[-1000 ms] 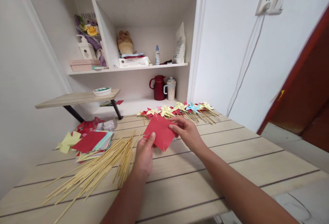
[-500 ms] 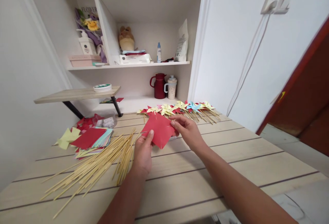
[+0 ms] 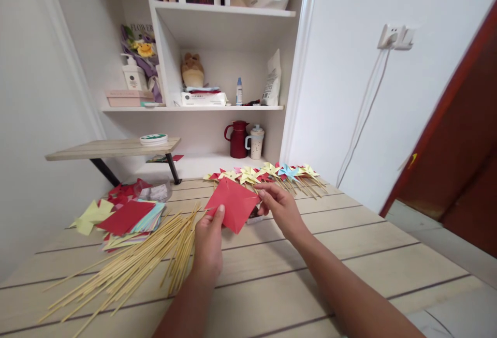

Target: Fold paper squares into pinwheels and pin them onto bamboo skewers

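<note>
A red paper square [image 3: 234, 202] is held up over the table, turned with one corner toward me, with short slits visible at some corners. My left hand [image 3: 208, 242] grips its lower left edge, thumb on top and the fingers hidden underneath. At the right corner, my right hand [image 3: 281, 207] pinches the paper between thumb and fingers. Partly behind the paper is a small clear container [image 3: 255, 217] with something dark in it. A spread of thin wooden sticks [image 3: 143, 258] lies left of my left hand.
Finished paper pinwheels [image 3: 250, 175] on sticks lie in a row at the back. Stacked coloured paper squares [image 3: 126, 218] and a yellow cut piece [image 3: 91, 217] sit at left. Behind are a small raised shelf [image 3: 112, 149], a red jug [image 3: 238, 140] and a cup [image 3: 256, 142].
The view has tilted up slightly, so the scene sits lower. The red square remains in both hands, and my right fingers have shifted slightly at its corner, revealing more of the container behind.
</note>
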`<state>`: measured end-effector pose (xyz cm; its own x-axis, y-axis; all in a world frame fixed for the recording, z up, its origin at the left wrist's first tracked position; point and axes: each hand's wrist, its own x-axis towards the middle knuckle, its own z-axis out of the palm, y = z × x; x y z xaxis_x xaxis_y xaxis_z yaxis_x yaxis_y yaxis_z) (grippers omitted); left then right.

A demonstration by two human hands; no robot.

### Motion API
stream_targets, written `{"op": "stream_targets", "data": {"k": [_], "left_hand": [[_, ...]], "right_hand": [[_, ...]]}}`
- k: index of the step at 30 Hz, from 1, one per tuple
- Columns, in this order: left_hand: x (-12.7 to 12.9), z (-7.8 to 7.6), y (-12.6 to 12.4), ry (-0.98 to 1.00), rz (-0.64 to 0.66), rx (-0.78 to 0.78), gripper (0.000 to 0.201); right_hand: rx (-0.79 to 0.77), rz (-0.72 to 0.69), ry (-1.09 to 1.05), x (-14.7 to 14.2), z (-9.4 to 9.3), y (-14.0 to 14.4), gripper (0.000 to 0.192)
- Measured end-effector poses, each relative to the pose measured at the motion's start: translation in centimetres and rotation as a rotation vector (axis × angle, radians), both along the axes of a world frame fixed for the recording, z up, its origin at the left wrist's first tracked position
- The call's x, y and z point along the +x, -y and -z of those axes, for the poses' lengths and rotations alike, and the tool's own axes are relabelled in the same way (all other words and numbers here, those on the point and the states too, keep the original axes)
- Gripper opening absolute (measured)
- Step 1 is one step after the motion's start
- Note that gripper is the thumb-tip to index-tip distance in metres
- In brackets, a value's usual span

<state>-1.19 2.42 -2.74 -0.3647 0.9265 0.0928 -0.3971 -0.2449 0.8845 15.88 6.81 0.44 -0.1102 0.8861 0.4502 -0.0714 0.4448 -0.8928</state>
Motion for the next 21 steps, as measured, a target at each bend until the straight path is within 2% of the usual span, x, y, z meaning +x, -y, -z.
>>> {"op": "stream_targets", "data": {"k": [11, 14, 19, 21], "left_hand": [[0.3, -0.5, 0.4, 0.039, -0.031, -0.019, 0.044], [0.1, -0.3, 0.3, 0.036, -0.057, -0.026, 0.043], [0.1, -0.4, 0.2, 0.076, -0.063, 0.007, 0.039], [0.1, -0.6, 0.3, 0.095, -0.051, 0.023, 0.037]], "right_hand": [[0.019, 0.029, -0.026, 0.1, -0.1, 0.1, 0.037], [0.141, 0.08, 0.002, 0.3, -0.4, 0.9, 0.033], [0.476, 0.168, 0.314, -0.7, -0.7, 2.5, 0.02], [0.555, 0.186, 0.393, -1.4, -0.4, 2.8, 0.018]]}}
